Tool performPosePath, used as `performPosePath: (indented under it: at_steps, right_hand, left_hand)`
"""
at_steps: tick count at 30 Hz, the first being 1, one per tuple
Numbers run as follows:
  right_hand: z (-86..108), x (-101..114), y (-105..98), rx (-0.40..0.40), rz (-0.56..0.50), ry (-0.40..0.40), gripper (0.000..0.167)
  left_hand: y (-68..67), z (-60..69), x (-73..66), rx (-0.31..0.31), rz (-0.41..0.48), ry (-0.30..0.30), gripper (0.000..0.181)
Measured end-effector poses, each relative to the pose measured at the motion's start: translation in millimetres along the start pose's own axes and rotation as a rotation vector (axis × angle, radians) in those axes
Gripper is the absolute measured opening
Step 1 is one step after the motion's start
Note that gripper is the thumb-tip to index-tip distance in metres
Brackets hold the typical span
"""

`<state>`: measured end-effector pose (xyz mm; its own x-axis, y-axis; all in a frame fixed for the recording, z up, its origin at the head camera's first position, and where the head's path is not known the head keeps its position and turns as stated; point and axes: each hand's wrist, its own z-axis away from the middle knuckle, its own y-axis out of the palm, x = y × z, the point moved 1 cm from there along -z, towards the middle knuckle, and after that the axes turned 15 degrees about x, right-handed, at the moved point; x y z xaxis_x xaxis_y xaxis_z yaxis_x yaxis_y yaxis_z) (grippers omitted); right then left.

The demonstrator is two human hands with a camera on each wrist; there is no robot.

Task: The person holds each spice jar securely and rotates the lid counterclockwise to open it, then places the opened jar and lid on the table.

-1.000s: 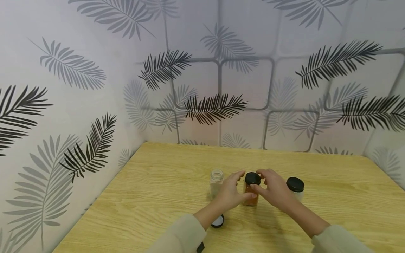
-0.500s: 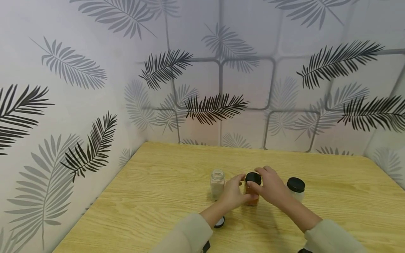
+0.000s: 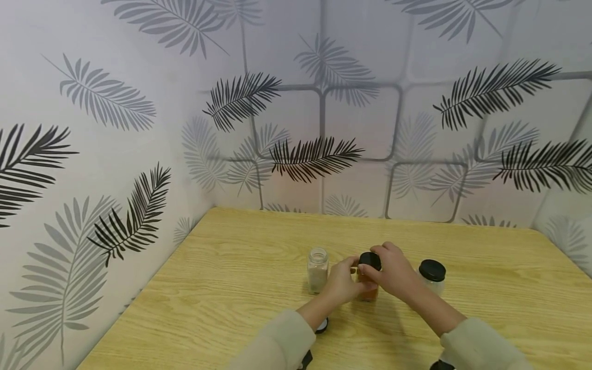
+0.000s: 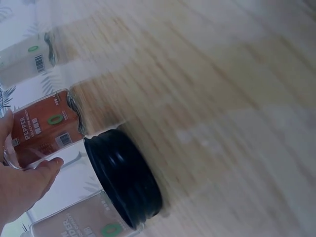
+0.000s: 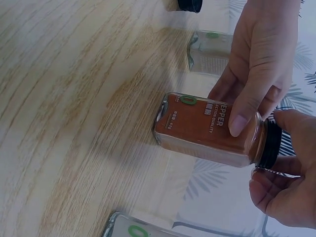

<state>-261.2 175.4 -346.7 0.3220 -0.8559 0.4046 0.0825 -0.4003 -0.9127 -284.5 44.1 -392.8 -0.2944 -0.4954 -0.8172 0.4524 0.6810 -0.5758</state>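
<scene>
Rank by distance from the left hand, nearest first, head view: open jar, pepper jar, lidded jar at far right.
1. Pepper jar: in the left hand itself.
2. Open jar: just left of that hand.
3. Lidded jar: farthest, off right, past the right hand.

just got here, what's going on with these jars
A person is working on a pepper jar: the left hand grips its body while the fingers of the right hand hold its black lid. That lid is on the jar. To the left in the head view stands an open jar, with a loose lid lying nearer the person. A capped jar stands to the right.
</scene>
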Motion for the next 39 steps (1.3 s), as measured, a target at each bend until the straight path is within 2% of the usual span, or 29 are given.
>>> performPosePath:
  at_steps: [12,26,39]
  right_hand:
    - [-2.2,3.7,0.9,-0.001,0.002,0.012,0.043]
    - [-2.1,5.6,0.5,0.005,0.004,0.019,0.041]
    - [-0.7,6.9,-1.5,0.01,0.003,0.01,0.04]
  left_hand:
    - [1.9,-4.4,2.3,0.037,0.088,-0.008,0.055]
    - [-0.2,-5.8,3.4,0.062,0.083,0.028,0.05]
    - [0.5,-8.0,4.8,0.073,0.118,0.017,0.048]
